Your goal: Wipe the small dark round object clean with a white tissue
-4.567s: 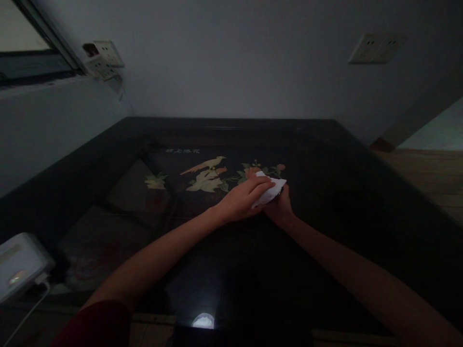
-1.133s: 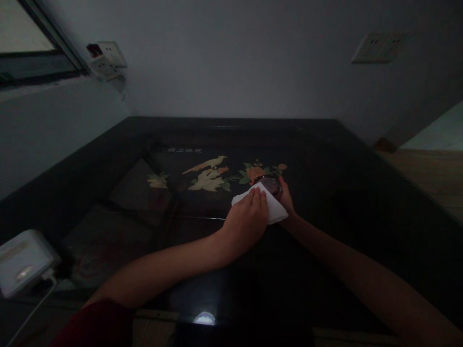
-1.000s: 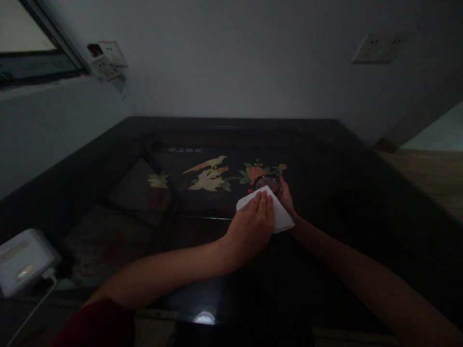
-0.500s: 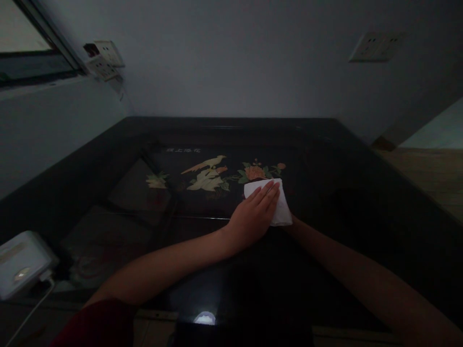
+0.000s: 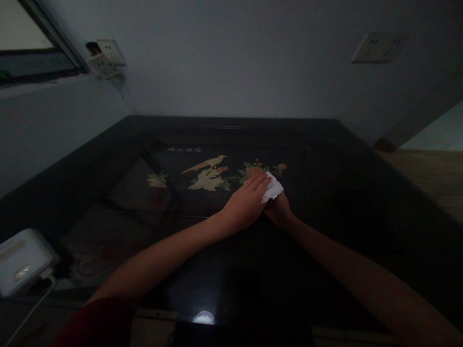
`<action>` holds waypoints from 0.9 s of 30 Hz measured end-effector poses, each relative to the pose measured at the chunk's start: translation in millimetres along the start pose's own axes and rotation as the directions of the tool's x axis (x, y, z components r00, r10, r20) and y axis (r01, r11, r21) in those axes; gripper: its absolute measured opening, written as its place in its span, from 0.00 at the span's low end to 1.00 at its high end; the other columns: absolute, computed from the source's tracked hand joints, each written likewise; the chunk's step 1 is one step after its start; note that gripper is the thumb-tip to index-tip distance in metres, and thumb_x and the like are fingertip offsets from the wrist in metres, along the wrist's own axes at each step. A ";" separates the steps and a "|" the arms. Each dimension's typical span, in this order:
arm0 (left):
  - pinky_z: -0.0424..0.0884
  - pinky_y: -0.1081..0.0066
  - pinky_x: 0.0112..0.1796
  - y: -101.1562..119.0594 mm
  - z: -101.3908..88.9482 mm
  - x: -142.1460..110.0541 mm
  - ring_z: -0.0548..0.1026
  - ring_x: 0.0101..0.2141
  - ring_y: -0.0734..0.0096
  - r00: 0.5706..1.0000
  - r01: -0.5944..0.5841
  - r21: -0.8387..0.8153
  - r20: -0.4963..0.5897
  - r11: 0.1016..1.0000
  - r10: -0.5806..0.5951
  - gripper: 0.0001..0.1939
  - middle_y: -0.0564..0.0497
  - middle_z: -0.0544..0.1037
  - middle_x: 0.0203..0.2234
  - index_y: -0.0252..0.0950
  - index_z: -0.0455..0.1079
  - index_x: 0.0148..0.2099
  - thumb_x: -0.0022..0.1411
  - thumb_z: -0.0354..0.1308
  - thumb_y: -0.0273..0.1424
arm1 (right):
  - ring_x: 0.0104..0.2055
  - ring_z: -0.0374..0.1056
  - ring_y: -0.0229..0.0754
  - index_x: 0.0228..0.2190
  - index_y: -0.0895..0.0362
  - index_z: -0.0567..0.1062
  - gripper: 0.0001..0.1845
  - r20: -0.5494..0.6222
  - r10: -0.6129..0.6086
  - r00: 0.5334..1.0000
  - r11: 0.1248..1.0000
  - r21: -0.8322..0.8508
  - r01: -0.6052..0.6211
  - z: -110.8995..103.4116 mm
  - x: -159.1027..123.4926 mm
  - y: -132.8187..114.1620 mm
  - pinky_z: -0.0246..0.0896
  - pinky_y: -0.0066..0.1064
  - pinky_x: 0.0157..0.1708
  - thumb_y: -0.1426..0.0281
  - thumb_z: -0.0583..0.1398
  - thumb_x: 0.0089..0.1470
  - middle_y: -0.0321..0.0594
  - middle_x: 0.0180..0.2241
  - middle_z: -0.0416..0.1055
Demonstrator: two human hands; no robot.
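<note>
My left hand (image 5: 248, 200) is wrapped over a white tissue (image 5: 274, 188), fingers closed across it. My right hand (image 5: 280, 209) is underneath, on the other side of the tissue, its fingers mostly hidden. Between the hands a small shiny edge (image 5: 275, 196) shows below the tissue; what it belongs to is covered and too dark to make out. Both hands are above a glossy black tabletop (image 5: 325, 173). Just beyond them lies its printed flower and bird picture (image 5: 207, 179).
A white box-shaped device (image 5: 27, 260) with a white cable (image 5: 34, 311) stands at the left front. Wall sockets (image 5: 379, 48) are at the right, and a socket with a plugged-in adapter (image 5: 104, 65) is at the left, near a window (image 5: 32, 62).
My left hand has curled the tissue inward, so it looks smaller and more bunched. My right hand has come more into sight behind it. Both have moved slightly up and together.
</note>
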State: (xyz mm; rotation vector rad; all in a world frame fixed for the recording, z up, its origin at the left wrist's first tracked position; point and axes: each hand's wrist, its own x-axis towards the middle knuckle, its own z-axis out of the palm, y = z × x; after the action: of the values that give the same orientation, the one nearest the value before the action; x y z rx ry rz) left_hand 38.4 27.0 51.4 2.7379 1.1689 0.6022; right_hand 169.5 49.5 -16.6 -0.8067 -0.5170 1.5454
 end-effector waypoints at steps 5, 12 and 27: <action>0.59 0.62 0.60 -7.2 7.9 3.0 0.54 0.64 0.64 0.995 0.093 -0.117 0.033 0.989 -0.090 0.26 0.35 0.55 0.64 0.24 0.50 0.65 0.66 0.41 0.25 | 0.41 0.75 0.43 0.34 0.52 0.77 0.17 0.019 0.052 0.998 0.996 0.077 -0.054 1.8 5.2 -7.0 0.68 0.37 0.46 0.60 0.50 0.58 0.35 0.30 0.79; 0.68 0.63 0.54 9.6 -2.6 -7.5 0.61 0.61 0.57 0.979 0.135 0.098 0.137 0.986 -0.148 0.30 0.28 0.53 0.63 0.21 0.44 0.66 0.64 0.45 0.24 | 0.42 0.75 0.44 0.31 0.52 0.77 0.18 0.036 0.015 0.999 0.991 0.133 -0.020 1.5 6.0 -11.1 0.69 0.37 0.46 0.60 0.50 0.56 0.36 0.30 0.79; 0.62 0.61 0.58 51.9 -4.6 -33.0 0.62 0.60 0.57 0.997 -0.083 0.512 0.054 0.855 0.064 0.24 0.33 0.64 0.59 0.20 0.58 0.62 0.66 0.39 0.23 | 0.40 0.75 0.48 0.29 0.53 0.77 0.19 -0.099 0.082 0.992 0.989 -0.112 -0.093 -8.0 11.5 -13.9 0.72 0.35 0.39 0.52 0.56 0.50 0.39 0.24 0.77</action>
State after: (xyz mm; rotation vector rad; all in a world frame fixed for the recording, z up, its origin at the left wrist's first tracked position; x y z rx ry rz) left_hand 50.7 -33.0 57.9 3.2279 1.3925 0.2677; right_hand 184.6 61.7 -13.9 -0.9991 -0.5119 1.5601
